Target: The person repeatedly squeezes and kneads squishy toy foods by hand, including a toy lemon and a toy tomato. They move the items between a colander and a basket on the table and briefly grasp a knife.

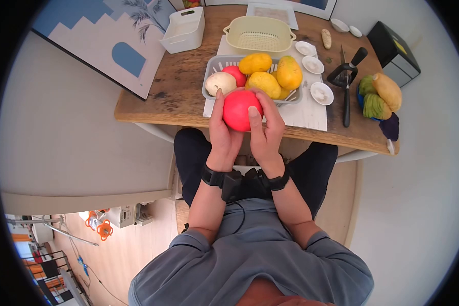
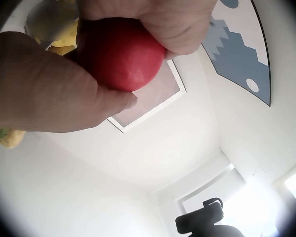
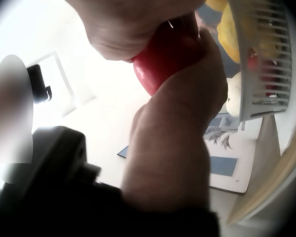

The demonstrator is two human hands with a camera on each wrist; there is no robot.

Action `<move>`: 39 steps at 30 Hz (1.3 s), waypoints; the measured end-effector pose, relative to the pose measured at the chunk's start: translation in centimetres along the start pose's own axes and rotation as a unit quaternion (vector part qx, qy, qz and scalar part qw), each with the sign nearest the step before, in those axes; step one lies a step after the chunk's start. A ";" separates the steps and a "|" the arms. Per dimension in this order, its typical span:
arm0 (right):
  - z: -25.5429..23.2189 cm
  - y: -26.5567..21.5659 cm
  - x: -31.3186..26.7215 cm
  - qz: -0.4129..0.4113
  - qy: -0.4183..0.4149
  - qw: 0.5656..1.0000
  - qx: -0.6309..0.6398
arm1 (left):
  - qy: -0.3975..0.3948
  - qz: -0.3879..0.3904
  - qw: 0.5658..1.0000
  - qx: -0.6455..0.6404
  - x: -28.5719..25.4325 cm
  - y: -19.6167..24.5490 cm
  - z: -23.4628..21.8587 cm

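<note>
Both hands hold a smooth, bright red, round fruit (image 1: 242, 110) over the table's front edge. My left hand (image 1: 223, 140) cups its left side and underside. My right hand (image 1: 268, 133) grips the right side, thumb lying across the front. In the left wrist view the red fruit (image 2: 126, 55) sits between the two hands; the right wrist view shows part of the red fruit (image 3: 165, 61), the rest covered by fingers and palm. Just behind the hands stands a grey slatted basket (image 1: 297, 96) with several yellow fruits (image 1: 289, 73), a cream one (image 1: 220, 83) and another red one (image 1: 235, 74).
Behind the basket stand a pale yellow colander (image 1: 260, 35) and a white bin (image 1: 184, 30). Small white dishes (image 1: 321, 94) line the right side of the white paper. Farther right lie a black-handled knife (image 1: 346, 107) and a blue bowl (image 1: 361, 101) of squash-like produce.
</note>
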State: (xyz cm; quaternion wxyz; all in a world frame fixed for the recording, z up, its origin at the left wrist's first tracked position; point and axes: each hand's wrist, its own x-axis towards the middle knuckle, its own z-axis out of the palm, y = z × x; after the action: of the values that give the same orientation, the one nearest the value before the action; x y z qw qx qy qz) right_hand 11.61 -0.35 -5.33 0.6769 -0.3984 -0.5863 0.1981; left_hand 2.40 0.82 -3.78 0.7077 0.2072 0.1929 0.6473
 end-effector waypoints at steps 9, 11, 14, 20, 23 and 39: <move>-0.2 -0.5 0.7 -0.171 -0.035 0.976 -0.131 | 0.019 0.007 1.000 0.013 -0.1 0.3 -0.1; -0.2 -0.3 0.5 -0.104 -0.022 0.992 -0.074 | 0.013 0.015 1.000 0.022 -0.3 0.3 0.6; -0.3 0.0 0.2 0.066 -0.006 0.994 0.083 | 0.003 0.031 0.998 0.046 -0.4 0.3 1.1; -0.2 -0.3 0.0 0.090 -0.020 0.995 0.038 | -0.015 0.004 1.000 0.014 -0.1 0.1 0.8; -0.2 -0.1 0.3 -0.056 -0.002 0.995 -0.078 | -0.002 -0.009 1.000 -0.015 -0.3 0.2 0.5; -0.6 -0.1 0.3 0.139 -0.040 0.982 0.124 | -0.024 0.019 0.998 0.055 -0.2 0.0 0.8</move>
State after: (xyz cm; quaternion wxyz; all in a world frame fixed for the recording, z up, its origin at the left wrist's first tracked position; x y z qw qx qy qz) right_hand 12.20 -0.34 -5.10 0.6632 -0.3803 -0.5227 0.3772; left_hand 2.86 0.53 -3.09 0.6870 0.2648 0.2076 0.6441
